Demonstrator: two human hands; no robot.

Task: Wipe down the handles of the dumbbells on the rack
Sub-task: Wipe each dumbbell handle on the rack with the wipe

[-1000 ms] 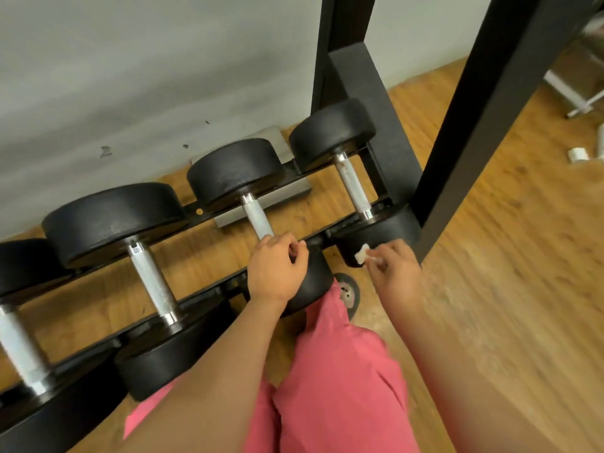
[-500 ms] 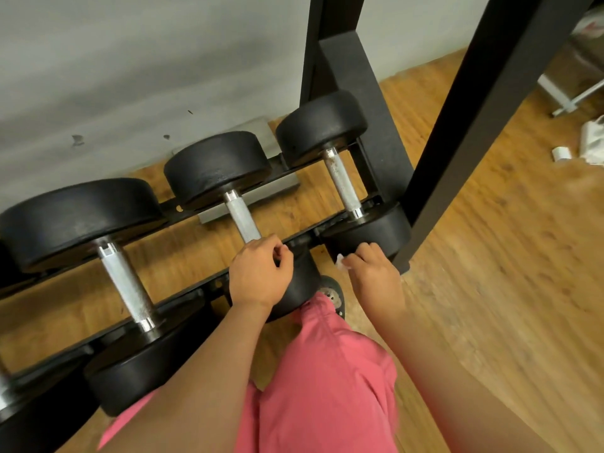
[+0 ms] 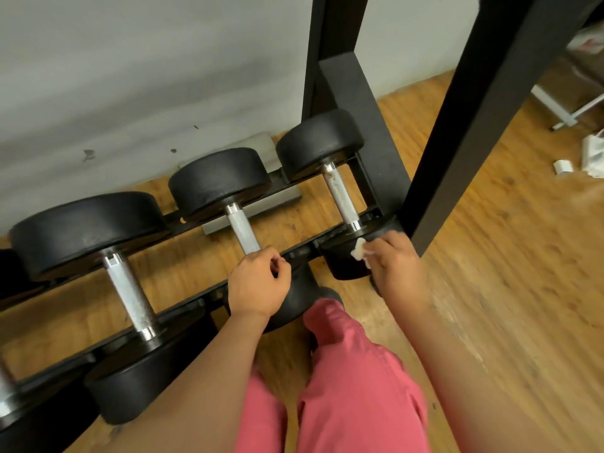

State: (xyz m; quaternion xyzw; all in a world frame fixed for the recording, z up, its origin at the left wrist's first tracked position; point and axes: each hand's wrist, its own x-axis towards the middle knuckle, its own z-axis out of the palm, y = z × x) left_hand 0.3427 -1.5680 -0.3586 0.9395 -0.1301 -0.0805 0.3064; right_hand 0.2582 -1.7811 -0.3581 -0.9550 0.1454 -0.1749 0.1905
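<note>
Left hand: I see the left hand [image 3: 258, 282] with fingers curled round the near end of the middle dumbbell handle [image 3: 243, 233], knuckles up, right over the front rail of the rack [image 3: 192, 302].
Right hand: the right hand [image 3: 397, 273] pinches a small white wipe [image 3: 359, 250] between thumb and fingertips, holding it against the near head of the rightmost dumbbell [image 3: 343, 266] at the rack's right end.
Rightmost handle: the rightmost dumbbell handle [image 3: 340, 197] lies bare and rust-speckled just beyond the wipe; I cannot tell whether the wipe touches its collar.
Large dumbbell: toward the rack's left end, the large dumbbell [image 3: 85, 230] lies across both rails, its steel grip uncovered and well apart from either hand.
Rack: low and black, set along a grey wall; a black upright post [image 3: 474, 109] rises at its right end, beside the right hand.
Floor: wood floor [image 3: 506, 289] shows beneath the rails, with a grey flat plate [image 3: 255, 204] lying under the back rail.
Person: pink trousers [image 3: 353, 387] fill the bottom of my view, between the two forearms.
</note>
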